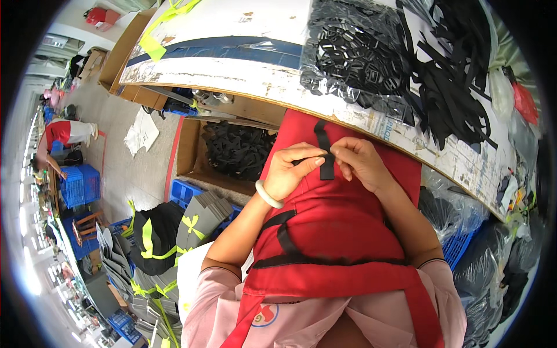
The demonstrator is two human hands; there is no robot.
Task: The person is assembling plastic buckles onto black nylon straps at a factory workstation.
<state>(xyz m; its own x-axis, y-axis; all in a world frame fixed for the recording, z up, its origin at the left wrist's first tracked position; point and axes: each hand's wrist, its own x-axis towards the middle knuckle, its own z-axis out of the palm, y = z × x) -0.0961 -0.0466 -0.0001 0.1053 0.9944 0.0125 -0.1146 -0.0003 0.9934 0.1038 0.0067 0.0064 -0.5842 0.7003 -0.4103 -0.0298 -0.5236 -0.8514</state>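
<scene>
A short black webbing strap [325, 152] is held upright in the middle of the frame, over a red apron [331, 220] of smooth cloth. The strap is flat and narrow, with a woven look. It is pinched by the left hand [290, 171], whose thumb and forefinger are closed narrowly on its lower part, and by the right hand [360, 159], whose fingers are curled tightly against its right edge. A pale, smooth bangle [268, 195] is worn on the left wrist.

In the upper part of the frame a worn white worktable [243, 69] is seen, with chipped paint along its curved edge. On it, at the upper right, a clear plastic bag of black plastic buckles [354, 55] lies, and beside it a loose heap of black webbing strips [452, 87] is spread.

Under the table, left of the hands, an open cardboard box [188, 153] filled with more black pieces is placed. At the lower left, stacks of grey flat pieces [203, 217] tied with yellow bands are set beside blue plastic crates [81, 185].
</scene>
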